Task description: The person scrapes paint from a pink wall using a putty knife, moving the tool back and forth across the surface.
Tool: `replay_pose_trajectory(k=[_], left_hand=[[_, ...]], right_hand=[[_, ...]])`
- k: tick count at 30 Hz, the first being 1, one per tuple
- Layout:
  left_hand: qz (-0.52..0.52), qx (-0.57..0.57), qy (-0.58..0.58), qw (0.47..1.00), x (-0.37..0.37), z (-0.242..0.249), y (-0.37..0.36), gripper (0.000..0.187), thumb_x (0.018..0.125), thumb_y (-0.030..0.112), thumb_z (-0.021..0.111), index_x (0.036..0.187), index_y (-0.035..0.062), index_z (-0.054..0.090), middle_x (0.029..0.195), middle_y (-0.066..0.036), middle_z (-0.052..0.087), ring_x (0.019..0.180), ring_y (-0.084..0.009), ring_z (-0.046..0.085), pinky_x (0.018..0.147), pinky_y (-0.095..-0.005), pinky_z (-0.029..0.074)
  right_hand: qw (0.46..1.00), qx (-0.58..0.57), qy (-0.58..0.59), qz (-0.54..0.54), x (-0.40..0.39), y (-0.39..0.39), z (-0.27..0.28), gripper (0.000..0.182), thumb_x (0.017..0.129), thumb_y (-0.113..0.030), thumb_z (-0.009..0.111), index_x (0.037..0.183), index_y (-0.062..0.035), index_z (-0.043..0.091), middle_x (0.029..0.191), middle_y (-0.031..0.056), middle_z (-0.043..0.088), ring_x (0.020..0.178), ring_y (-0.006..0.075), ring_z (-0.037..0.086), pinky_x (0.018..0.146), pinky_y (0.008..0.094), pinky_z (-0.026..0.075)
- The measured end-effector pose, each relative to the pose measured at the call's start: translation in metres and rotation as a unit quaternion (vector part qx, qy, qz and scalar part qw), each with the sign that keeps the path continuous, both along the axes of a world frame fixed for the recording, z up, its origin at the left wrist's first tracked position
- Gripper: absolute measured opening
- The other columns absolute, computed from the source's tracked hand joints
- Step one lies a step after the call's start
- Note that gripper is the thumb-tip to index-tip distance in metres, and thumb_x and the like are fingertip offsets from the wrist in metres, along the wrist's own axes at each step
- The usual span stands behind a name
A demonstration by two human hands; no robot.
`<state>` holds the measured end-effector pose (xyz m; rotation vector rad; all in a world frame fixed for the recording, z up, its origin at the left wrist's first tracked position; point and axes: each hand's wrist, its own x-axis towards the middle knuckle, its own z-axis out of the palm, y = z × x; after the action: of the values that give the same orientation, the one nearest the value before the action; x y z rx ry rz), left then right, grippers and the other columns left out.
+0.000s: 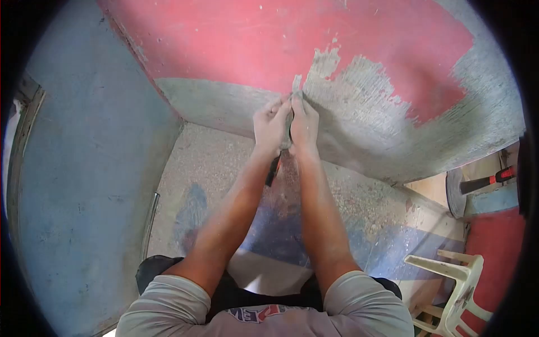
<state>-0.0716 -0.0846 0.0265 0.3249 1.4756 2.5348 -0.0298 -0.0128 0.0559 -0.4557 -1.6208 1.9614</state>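
Both my hands are together at the wall, at the lower edge of its pink paint. My left hand and my right hand, both coated with pale dust, are closed around a scraper. Its black and orange handle sticks out below my hands toward me. The blade is mostly hidden between my fingers. A narrow bare strip lies just above my fingertips, and to the right a wide ragged patch of bare grey wall shows where the paint is gone.
A blue panel stands at left. Paint flakes and dust litter the floor, which has blue patches. A cream plastic chair is at lower right. Above it, a tool with a red and black handle rests by a round grey disc.
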Motion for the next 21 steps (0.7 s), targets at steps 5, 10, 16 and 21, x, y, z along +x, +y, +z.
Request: replay_pose_trajectory(k=[5, 10, 16, 21], left_hand=[[-0.010, -0.011, 0.024, 1.000, -0.004, -0.015, -0.005, 0.030, 0.100, 0.006, 0.066, 0.127, -0.0064, 0.068, 0.105, -0.005, 0.074, 0.091, -0.0074, 0.066, 0.079, -0.0216, 0.053], [-0.003, -0.040, -0.018, 0.999, 0.007, -0.045, -0.003, 0.031, 0.100, 0.006, 0.067, 0.128, -0.0068, 0.067, 0.114, -0.009, 0.074, 0.105, -0.0123, 0.067, 0.094, -0.0253, 0.052], [0.001, -0.025, 0.045, 0.999, -0.005, 0.061, 0.000, 0.032, 0.099, 0.007, 0.067, 0.128, -0.0065, 0.068, 0.111, -0.007, 0.074, 0.102, -0.0121, 0.066, 0.092, -0.0280, 0.052], [0.013, -0.041, 0.036, 0.998, -0.005, -0.004, -0.004, 0.029, 0.098, 0.006, 0.066, 0.124, -0.0061, 0.070, 0.102, -0.004, 0.073, 0.092, -0.0103, 0.065, 0.084, -0.0268, 0.052]], right_hand=[[0.997, -0.075, 0.024, 0.027, -0.008, -0.002, -0.023, 0.035, 0.105, -0.026, 0.052, 0.099, 0.0041, 0.069, 0.088, 0.0076, 0.069, 0.082, 0.0156, 0.062, 0.076, 0.0327, 0.050], [0.999, -0.007, -0.030, -0.025, -0.005, -0.004, -0.052, 0.037, 0.103, -0.028, 0.055, 0.097, 0.0057, 0.068, 0.086, 0.0074, 0.065, 0.085, 0.0146, 0.057, 0.077, 0.0344, 0.047], [0.999, 0.002, 0.045, -0.003, -0.010, 0.002, 0.047, 0.038, 0.104, -0.030, 0.054, 0.101, 0.0059, 0.069, 0.086, 0.0092, 0.067, 0.084, 0.0154, 0.057, 0.077, 0.0346, 0.047], [1.000, 0.003, 0.018, -0.018, -0.009, -0.003, -0.015, 0.038, 0.105, -0.030, 0.054, 0.103, 0.0040, 0.071, 0.091, 0.0096, 0.070, 0.084, 0.0163, 0.059, 0.077, 0.0352, 0.048]])
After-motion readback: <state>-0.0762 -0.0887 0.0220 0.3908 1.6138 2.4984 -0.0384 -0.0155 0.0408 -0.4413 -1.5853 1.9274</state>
